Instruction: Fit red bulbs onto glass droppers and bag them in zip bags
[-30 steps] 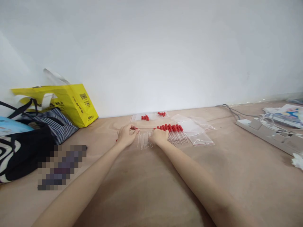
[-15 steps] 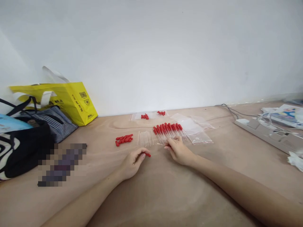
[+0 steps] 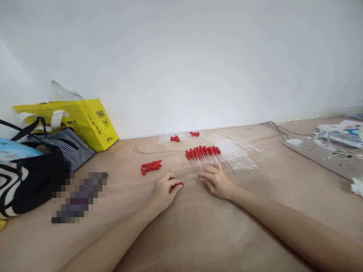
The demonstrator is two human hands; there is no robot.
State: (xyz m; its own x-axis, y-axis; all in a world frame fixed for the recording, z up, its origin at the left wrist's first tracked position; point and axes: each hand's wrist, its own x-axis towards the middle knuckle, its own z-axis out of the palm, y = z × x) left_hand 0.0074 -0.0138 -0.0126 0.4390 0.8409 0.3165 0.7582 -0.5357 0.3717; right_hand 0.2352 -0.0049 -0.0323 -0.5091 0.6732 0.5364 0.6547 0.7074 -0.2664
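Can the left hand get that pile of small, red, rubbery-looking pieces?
Probably yes: the left hand is near the pile of small, red, rubbery-looking pieces, and nothing shows between them. It does pinch one red piece, though.

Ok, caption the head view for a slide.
Left hand holds a red bulb, right hand a thin tube, near red-topped tubes.

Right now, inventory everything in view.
Droppers: one row, red-topped, centre
Dropper tubes: one row, clear, centre
Dropper bulbs: three clusters, red, left, back
Zip bags: several, clear, back
Shopping bag: one, yellow, left
Striped bag: one, dark, left
Tote: one, black and white, left
Pixelated item: one, dark, left
Power strip: one, white, right
Cables: several, grey, right
Papers: several, multicoloured, right
Tissue: one, white, right
Table: one, brown, below
Wall: one, white, behind
Left hand: one, holding bulb
Right hand: one, pinching tube
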